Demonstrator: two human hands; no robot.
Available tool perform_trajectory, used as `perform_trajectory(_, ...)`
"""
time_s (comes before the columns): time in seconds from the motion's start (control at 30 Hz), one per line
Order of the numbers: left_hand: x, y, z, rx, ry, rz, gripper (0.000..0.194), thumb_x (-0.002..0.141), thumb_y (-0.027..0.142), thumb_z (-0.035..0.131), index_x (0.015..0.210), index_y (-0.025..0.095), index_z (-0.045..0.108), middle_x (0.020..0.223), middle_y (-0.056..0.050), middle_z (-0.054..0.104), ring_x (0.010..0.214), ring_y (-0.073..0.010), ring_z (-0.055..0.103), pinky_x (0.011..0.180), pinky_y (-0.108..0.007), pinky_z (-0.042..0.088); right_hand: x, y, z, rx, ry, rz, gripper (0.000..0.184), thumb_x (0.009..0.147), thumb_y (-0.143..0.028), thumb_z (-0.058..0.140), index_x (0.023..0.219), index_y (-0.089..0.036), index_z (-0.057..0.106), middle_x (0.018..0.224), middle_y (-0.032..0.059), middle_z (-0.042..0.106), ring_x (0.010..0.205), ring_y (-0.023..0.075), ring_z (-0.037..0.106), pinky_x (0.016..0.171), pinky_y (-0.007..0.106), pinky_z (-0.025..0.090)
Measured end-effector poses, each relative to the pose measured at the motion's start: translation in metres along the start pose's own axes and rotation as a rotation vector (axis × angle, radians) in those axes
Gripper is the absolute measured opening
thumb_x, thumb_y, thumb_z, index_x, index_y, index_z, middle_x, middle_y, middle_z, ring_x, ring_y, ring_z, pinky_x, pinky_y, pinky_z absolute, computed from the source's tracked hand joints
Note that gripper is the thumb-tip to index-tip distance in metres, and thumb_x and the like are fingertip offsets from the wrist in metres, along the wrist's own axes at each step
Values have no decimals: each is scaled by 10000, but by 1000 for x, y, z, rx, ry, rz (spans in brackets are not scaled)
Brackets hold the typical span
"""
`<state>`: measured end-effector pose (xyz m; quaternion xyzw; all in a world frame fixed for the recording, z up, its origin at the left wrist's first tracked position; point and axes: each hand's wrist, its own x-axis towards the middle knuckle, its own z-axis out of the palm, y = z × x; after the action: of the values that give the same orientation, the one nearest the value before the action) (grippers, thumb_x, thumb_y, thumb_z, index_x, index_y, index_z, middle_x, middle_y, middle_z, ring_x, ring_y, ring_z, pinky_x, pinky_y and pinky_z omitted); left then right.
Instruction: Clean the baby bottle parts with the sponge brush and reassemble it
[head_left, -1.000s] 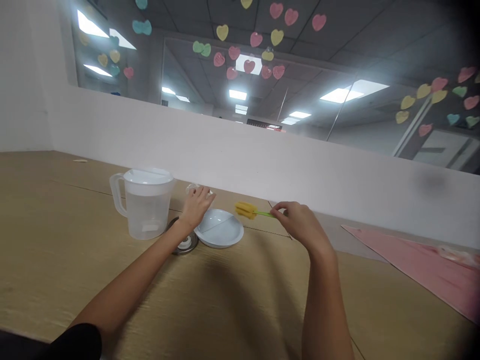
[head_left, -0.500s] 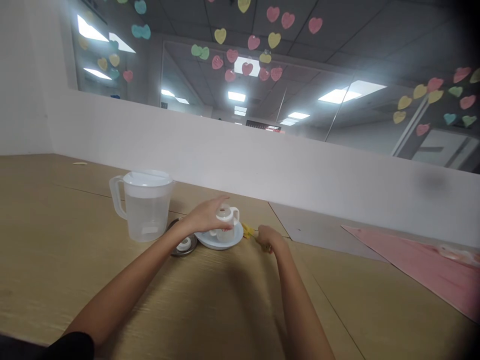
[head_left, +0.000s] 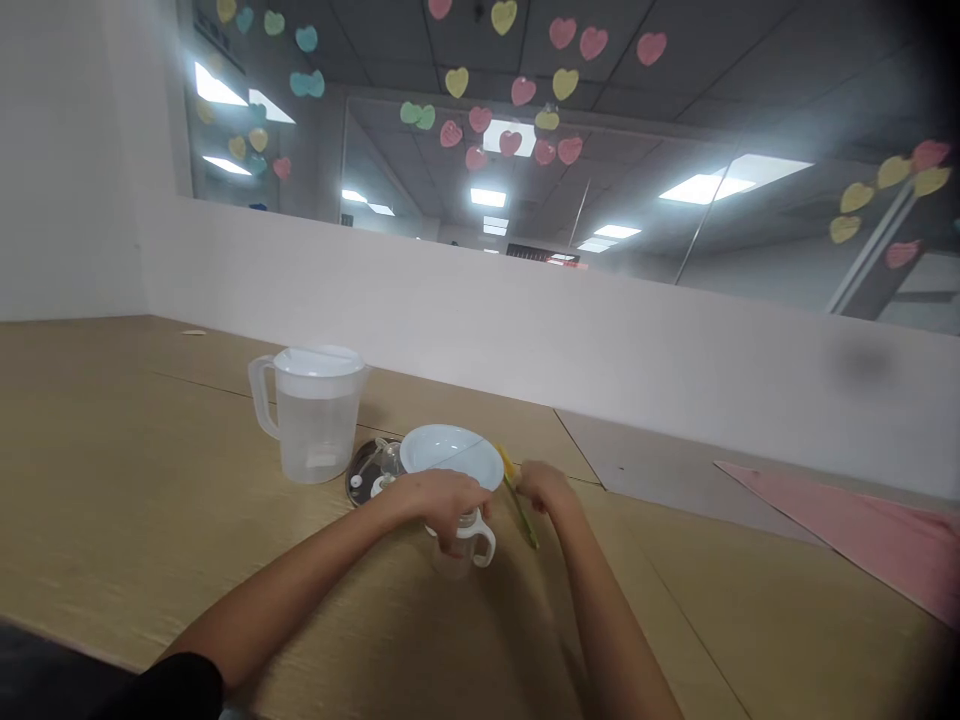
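My left hand (head_left: 446, 500) is wrapped from above around a clear baby bottle (head_left: 454, 562) with white handles, just in front of a pale bowl (head_left: 427, 450). The fingers cover the bottle's top. To the right, my right hand (head_left: 544, 485) has its fingers curled at a slim tool (head_left: 527, 525) with a yellow end and a green shaft, which slants toward me. The fingertips partly hide where they meet it. Left of the bowl lies a dark round metal tray (head_left: 351, 490) with small white and clear parts on it, partly behind my left hand.
A translucent lidded pitcher (head_left: 319, 430) stands at the left with its handle pointing left. A pink cloth (head_left: 862, 515) lies at the far right. The tabletop ends at a white wall (head_left: 450, 320) below a window with heart-shaped notes.
My left hand has lifted the bottle out of the bowl and brought it toward me. The bowl now looks tilted. The tool's green shaft has come into view beside my right hand.
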<state>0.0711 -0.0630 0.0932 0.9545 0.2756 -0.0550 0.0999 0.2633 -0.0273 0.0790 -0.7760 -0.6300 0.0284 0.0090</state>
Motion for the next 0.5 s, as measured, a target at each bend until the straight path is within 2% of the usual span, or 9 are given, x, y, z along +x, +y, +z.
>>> perform_trajectory(0.1, 3, -5, 1, -17, 15, 22, 638, 580, 338, 735, 1166, 228, 507, 1113, -65, 590, 984, -246, 565, 785, -287, 421, 3, -9, -6, 42, 104, -110, 236, 813, -214, 489, 890, -106, 683, 897, 171, 681, 851, 226, 638, 693, 259, 429)
perform_trajectory(0.17, 3, -12, -2, -79, 75, 74, 678, 575, 409, 736, 1187, 236, 501, 1162, -57, 572, 1028, -238, 549, 815, -275, 422, 5, -19, -4, 81, 169, -195, 307, 866, -227, 403, 1004, -107, 650, 1021, 170, 654, 939, 220, 610, 745, 258, 413)
perform_trajectory(0.23, 1, -23, -7, -152, 169, 87, 627, 642, 491, 671, 1192, 238, 509, 1195, -46, 565, 1063, -215, 536, 846, -254, 417, 8, -29, 5, 126, 192, -308, 344, 894, -239, 355, 1098, -135, 612, 1081, 130, 643, 977, 195, 592, 785, 246, 403)
perform_trajectory(0.27, -1, -29, -10, -166, 219, 50, 562, 699, 507, 614, 1180, 232, 524, 1188, -45, 576, 1060, -203, 542, 851, -246, 417, 10, -34, 10, 148, 184, -370, 345, 897, -252, 362, 1135, -162, 596, 1096, 100, 643, 986, 180, 588, 798, 234, 401)
perform_trajectory(0.33, -3, -44, -16, -112, 312, -143, 437, 796, 473, 509, 1138, 206, 564, 1150, -62, 608, 1031, -193, 567, 848, -249, 422, 15, -42, 23, 175, 158, -463, 342, 886, -254, 397, 1167, -193, 583, 1124, 67, 637, 1014, 169, 578, 838, 232, 396)
perform_trajectory(0.4, -5, -62, -18, 3, 367, -419, 360, 834, 387, 469, 1090, 172, 604, 1123, -106, 629, 1014, -216, 588, 835, -277, 435, 21, -48, 34, 187, 138, -518, 344, 878, -238, 421, 1176, -186, 583, 1174, 68, 614, 1064, 170, 556, 888, 238, 379)
perform_trajectory(0.43, -6, -72, -18, 33, 369, -514, 333, 832, 335, 472, 1053, 140, 628, 1101, -147, 637, 1002, -240, 600, 818, -298, 444, 24, -50, 38, 190, 131, -533, 349, 880, -235, 418, 1185, -178, 577, 1195, 73, 601, 1082, 170, 547, 902, 239, 373)
perform_trajectory(0.5, -6, -91, -14, 41, 342, -617, 268, 798, 262, 509, 919, 96, 681, 984, -202, 670, 917, -266, 638, 758, -307, 467, 29, -54, 44, 190, 116, -552, 363, 888, -252, 412, 1208, -163, 558, 1223, 88, 581, 1096, 173, 540, 899, 239, 377)
